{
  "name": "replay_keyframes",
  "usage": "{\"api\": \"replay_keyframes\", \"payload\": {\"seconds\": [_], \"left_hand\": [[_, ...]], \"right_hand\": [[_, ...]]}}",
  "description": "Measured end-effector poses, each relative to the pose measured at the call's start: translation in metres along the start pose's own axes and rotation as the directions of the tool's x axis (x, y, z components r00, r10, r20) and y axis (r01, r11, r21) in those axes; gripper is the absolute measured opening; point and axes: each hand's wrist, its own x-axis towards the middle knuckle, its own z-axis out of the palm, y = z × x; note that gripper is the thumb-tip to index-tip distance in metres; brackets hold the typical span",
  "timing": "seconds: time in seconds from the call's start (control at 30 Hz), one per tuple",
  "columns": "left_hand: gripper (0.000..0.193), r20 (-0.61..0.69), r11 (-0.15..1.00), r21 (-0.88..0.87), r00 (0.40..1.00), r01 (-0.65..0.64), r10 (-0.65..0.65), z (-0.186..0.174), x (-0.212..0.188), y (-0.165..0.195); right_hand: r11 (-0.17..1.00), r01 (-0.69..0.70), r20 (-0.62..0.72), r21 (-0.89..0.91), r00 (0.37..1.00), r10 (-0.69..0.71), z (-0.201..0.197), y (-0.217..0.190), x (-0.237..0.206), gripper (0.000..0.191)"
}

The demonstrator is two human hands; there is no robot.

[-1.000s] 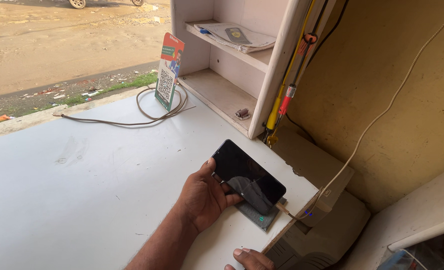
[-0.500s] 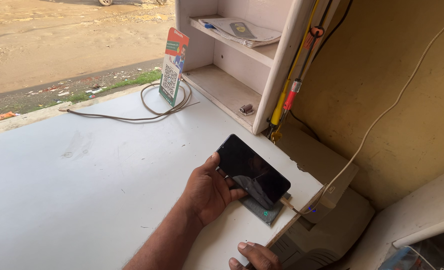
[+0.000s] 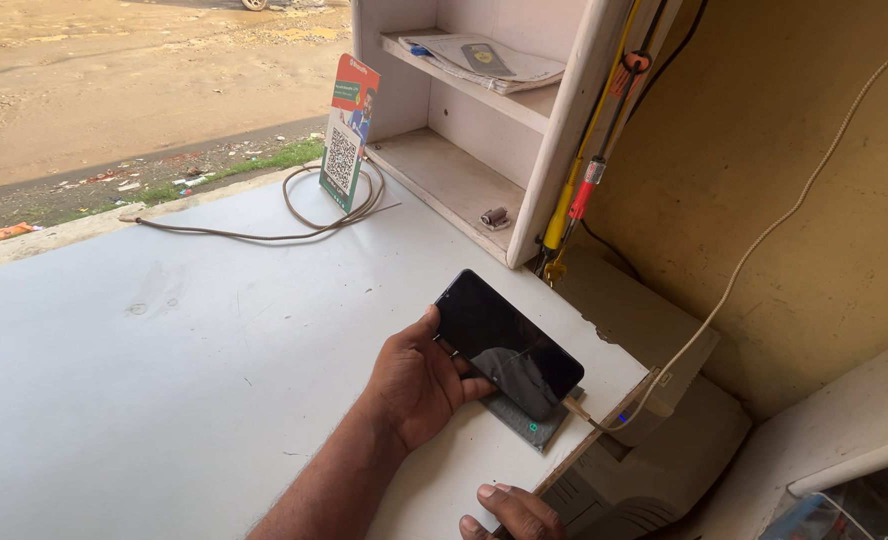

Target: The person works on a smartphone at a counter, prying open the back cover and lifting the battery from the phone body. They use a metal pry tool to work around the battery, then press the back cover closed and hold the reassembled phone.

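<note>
— Where's the phone?
— The black smartphone (image 3: pixel 509 345) is tilted above a small grey pad (image 3: pixel 529 418) near the white counter's (image 3: pixel 164 380) right edge, gripped by the left hand (image 3: pixel 419 385).
— And the right hand (image 3: pixel 509 512)?
— Fingertips rest on the counter edge; mostly cropped, so its grip is unclear. A cream cable (image 3: pixel 754 250) runs beside.

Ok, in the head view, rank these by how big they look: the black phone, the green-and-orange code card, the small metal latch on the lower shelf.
1. black phone, held by the left hand
2. green-and-orange code card, though it stands farther from the camera, so the two may really be close
3. small metal latch, clearly smallest
</note>
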Motion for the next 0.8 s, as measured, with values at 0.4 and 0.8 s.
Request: {"api": "replay_keyframes", "payload": {"seconds": [0.4,0.8], "left_hand": [[0.056,0.132,0.992,-0.122,0.991,-0.016,0.032,-0.012,0.006,-0.001],[0.081,0.197,0.979,-0.199,0.977,-0.045,0.085,-0.026,0.014,-0.007]], "right_hand": [[0.962,-0.274,0.247,0.001,0.932,0.265,-0.084,0.034,0.227,0.062],[0.857,-0.511,0.612,-0.063,0.659,0.438,-0.073,0.006,0.27,0.021]]}}
